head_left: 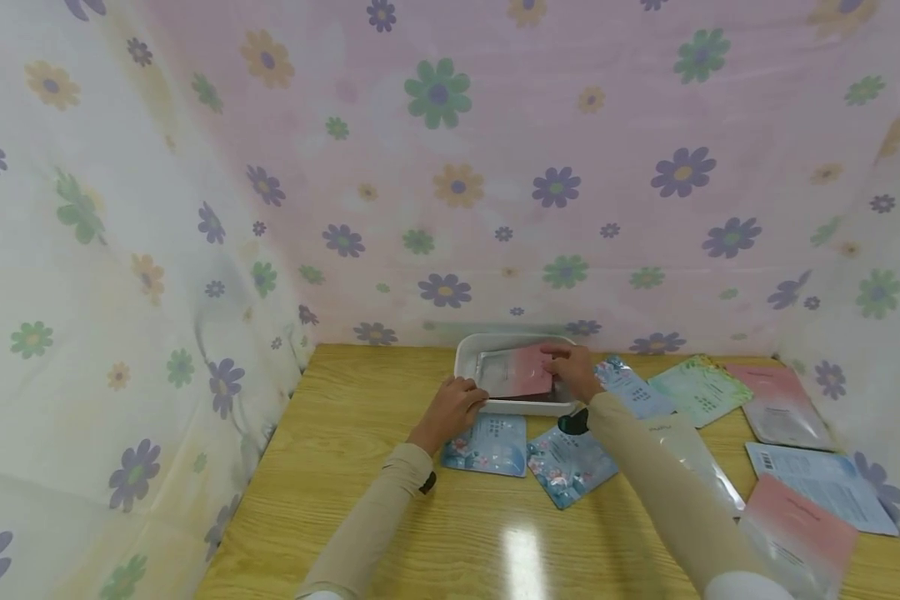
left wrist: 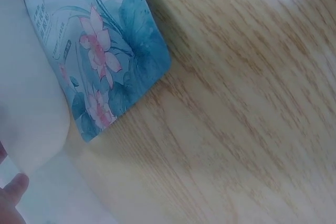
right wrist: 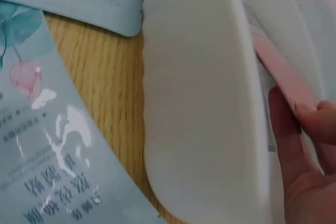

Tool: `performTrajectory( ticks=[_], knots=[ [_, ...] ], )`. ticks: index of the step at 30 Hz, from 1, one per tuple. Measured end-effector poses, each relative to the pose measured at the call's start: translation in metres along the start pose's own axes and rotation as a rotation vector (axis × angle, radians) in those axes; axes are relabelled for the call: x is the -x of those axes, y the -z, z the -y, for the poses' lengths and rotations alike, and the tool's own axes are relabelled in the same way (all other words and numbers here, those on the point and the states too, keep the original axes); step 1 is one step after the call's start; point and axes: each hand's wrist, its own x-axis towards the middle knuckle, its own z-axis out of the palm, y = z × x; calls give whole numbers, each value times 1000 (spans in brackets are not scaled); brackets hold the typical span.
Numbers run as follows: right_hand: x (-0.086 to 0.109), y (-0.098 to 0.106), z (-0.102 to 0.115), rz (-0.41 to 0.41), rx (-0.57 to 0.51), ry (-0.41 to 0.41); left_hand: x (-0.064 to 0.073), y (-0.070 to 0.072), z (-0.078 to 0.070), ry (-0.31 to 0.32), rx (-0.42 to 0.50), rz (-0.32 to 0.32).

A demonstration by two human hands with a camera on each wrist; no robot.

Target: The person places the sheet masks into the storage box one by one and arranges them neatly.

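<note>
A white plastic bin (head_left: 528,408) stands at the back of the wooden table. My right hand (head_left: 574,371) reaches over its right side and pinches the edge of a pink-and-silver sheet mask packet (head_left: 531,371). In the right wrist view, thumb and fingers (right wrist: 320,124) are on either side of this pink packet (right wrist: 281,69), inside the bin wall (right wrist: 202,98). My left hand (head_left: 453,408) grips the bin's front left corner, and one digit (left wrist: 16,190) shows against the white wall in the left wrist view. Anything under the pink packet is mostly hidden.
Before the bin lie two blue floral packets (head_left: 487,446) (head_left: 570,462). To the right are another blue packet (head_left: 633,387), a green packet (head_left: 701,390), a silvery packet (head_left: 693,454), pink packets (head_left: 783,404) (head_left: 802,525) and a light-blue packet (head_left: 825,483). A flowered curtain (head_left: 495,275) hangs behind.
</note>
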Motion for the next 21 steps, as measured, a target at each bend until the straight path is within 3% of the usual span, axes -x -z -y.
performTrajectory(
  ticks=[6,9,11,16,21],
  knots=[
    [-11,-8,-14,-83,270,221,0,-1,0,24,5,29],
    [-12,-12,-16,-104,326,306,1,-1,0,29,0,33],
    [-13,-14,-17,-94,367,298,1,-1,0,27,-3,29],
    [-13,-15,-15,-7,463,160,2,-2,0,24,-6,26],
    [-11,-15,-7,47,600,156,1,-3,1,17,-15,16]
  ],
)
